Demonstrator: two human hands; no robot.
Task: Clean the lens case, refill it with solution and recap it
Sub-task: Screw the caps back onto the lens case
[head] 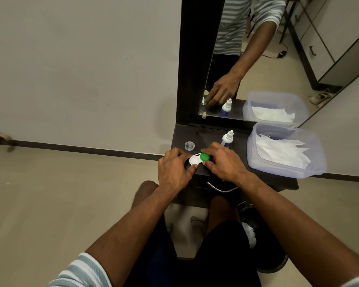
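Observation:
A white lens case (194, 160) lies on the dark dresser top (207, 133) near its front edge. Its left well is uncovered and its right well carries a green cap (205, 156). My left hand (173, 168) pinches the case's left end between thumb and fingers. My right hand (222, 161) has its fingers and thumb curled round the green cap. A clear round cap (189, 145) lies loose on the top behind my left hand. The solution bottle (227, 138), white with a blue label and a closed nozzle, stands upright just behind my right hand.
A clear plastic tub (319, 162) holding white tissues stands on the right of the dresser top. A mirror (257, 59) rises behind the top, against the wall. A metal drawer handle (222, 188) sits below the front edge, above my knees.

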